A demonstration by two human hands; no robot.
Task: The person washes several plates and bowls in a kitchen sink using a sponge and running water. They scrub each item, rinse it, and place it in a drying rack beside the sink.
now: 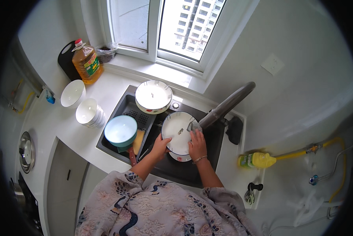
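Observation:
A white plate with a dark rim is held tilted above the dark sink. My left hand grips its left edge, thumb on the upper face and fingers underneath. Against the plate's right side, my right hand is closed on a thin greyish cloth pressed to the surface. Below the plate, part of another white dish with a red pattern shows in the sink; the rest of it is hidden. The grey faucet reaches over the basin just right of the plate.
Stacked white dishes and a pale blue bowl sit at the sink's left. Farther left are stacked white bowls, a single bowl and an oil bottle. A yellow bottle stands at right.

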